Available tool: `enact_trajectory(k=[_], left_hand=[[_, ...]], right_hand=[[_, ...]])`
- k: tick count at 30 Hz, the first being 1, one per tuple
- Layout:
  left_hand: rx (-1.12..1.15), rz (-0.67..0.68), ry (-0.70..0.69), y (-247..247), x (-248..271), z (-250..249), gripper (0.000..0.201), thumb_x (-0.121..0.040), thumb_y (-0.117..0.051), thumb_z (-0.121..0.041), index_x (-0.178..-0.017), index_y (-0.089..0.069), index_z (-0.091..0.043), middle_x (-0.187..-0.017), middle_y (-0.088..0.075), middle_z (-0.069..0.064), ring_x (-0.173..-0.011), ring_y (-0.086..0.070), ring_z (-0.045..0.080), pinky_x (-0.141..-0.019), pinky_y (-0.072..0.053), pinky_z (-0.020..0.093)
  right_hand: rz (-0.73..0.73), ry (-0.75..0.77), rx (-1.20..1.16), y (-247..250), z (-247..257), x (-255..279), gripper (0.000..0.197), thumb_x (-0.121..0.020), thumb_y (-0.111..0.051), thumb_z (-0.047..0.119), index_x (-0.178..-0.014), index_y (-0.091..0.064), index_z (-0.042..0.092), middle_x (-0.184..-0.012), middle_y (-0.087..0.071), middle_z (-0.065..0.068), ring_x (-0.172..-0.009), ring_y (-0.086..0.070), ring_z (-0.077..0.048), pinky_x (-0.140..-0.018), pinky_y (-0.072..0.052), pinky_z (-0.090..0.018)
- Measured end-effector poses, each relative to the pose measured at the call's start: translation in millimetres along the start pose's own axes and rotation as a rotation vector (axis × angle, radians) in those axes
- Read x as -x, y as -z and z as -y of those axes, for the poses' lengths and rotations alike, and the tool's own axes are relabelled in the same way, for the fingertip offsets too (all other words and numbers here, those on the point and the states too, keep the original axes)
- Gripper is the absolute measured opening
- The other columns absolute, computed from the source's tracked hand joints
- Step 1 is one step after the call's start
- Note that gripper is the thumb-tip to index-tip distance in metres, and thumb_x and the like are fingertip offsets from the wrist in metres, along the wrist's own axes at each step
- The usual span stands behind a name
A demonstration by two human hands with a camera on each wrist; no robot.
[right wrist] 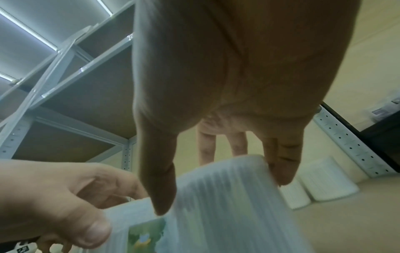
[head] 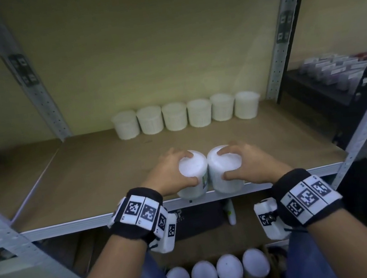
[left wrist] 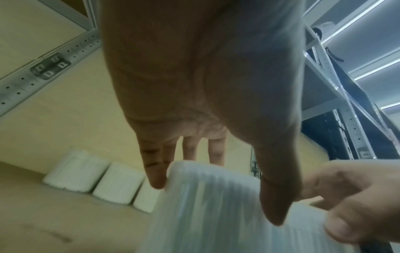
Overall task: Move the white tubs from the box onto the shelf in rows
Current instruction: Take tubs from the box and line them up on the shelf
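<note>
Our left grip curled round one white tub and our right grip round another, touching; six tubs stood beyond on the shelf.

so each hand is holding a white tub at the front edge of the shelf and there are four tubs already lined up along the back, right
Not quite. The back row has six tubs, not four, as the head view shows. The rest holds: the left hand grips one tub and the right hand grips another, side by side at the front edge of the shelf.
</note>
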State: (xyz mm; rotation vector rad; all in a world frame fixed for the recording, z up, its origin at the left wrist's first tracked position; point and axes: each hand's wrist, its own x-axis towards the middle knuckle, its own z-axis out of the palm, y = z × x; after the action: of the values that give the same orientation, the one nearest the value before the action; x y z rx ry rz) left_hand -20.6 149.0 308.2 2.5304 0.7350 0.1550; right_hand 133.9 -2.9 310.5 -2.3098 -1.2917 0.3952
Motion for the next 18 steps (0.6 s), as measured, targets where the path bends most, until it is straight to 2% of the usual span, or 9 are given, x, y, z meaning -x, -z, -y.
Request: enact_trajectory(k=[3,6,9,11,13,18], left_hand=[[0.006,-0.021,-0.002,-5.1,1.6,2.6,0.068,-0.074,-0.074,-0.039,-0.135,-0.046,-0.028,-0.140,-0.039,-0.007,-0.131,-0.035,0.017,-0.104,-0.029,0.028],[-0.080,-0.026,-0.008,-4.4,6.0,0.0,0.067,-0.076,-0.071,-0.045,-0.136,-0.044,-0.033,-0.145,-0.034,-0.009,-0.135,-0.029,0.019,-0.110,-0.025,0.037],[-0.111,-0.058,-0.049,-1.1,12.0,-4.9,0.056,-0.079,-0.067,-0.048,-0.131,-0.049,-0.036,-0.139,-0.039,-0.011,-0.132,-0.030,0.016,-0.109,-0.023,0.036],[-0.115,-0.102,-0.091,-0.4,16.1,-7.2,0.042,-0.083,-0.063,-0.047,-0.123,-0.055,-0.036,-0.130,-0.046,-0.011,-0.129,-0.035,0.013,-0.109,-0.024,0.036],[-0.151,-0.140,-0.115,-1.9,19.2,-8.9,0.031,-0.086,-0.059,-0.043,-0.116,-0.061,-0.034,-0.123,-0.052,-0.009,-0.124,-0.043,0.013,-0.107,-0.031,0.036],[-0.163,-0.209,-0.111,-10.7,22.9,-15.3,0.023,-0.088,-0.056,-0.029,-0.107,-0.068,-0.027,-0.117,-0.062,-0.004,-0.113,-0.052,0.015,-0.092,-0.041,0.027]], right_hand=[[-0.013,-0.012,0.002,-5.2,-4.5,-0.3,0.063,-0.073,-0.077,0.037,-0.132,-0.054,0.032,-0.150,-0.036,0.002,-0.137,-0.037,-0.022,-0.111,-0.032,-0.032],[-0.010,-0.029,0.066,-7.1,-6.0,3.1,0.066,-0.074,-0.074,0.045,-0.134,-0.050,0.036,-0.154,-0.029,-0.001,-0.142,-0.028,-0.025,-0.118,-0.025,-0.037],[-0.076,-0.006,0.133,-6.2,-5.0,8.7,0.061,-0.074,-0.070,0.050,-0.131,-0.052,0.036,-0.145,-0.038,0.002,-0.136,-0.030,-0.025,-0.113,-0.027,-0.037],[-0.130,0.032,0.117,-5.6,-2.3,12.7,0.050,-0.079,-0.068,0.043,-0.126,-0.058,0.029,-0.132,-0.047,0.003,-0.126,-0.036,-0.020,-0.108,-0.032,-0.030],[-0.151,0.057,0.103,-6.2,0.5,15.4,0.039,-0.084,-0.066,0.034,-0.121,-0.062,0.022,-0.124,-0.051,0.001,-0.122,-0.042,-0.017,-0.103,-0.033,-0.024],[-0.149,0.074,0.133,-10.1,3.2,18.0,0.030,-0.088,-0.062,0.030,-0.116,-0.065,0.018,-0.124,-0.056,-0.001,-0.124,-0.045,-0.016,-0.103,-0.033,-0.022]])
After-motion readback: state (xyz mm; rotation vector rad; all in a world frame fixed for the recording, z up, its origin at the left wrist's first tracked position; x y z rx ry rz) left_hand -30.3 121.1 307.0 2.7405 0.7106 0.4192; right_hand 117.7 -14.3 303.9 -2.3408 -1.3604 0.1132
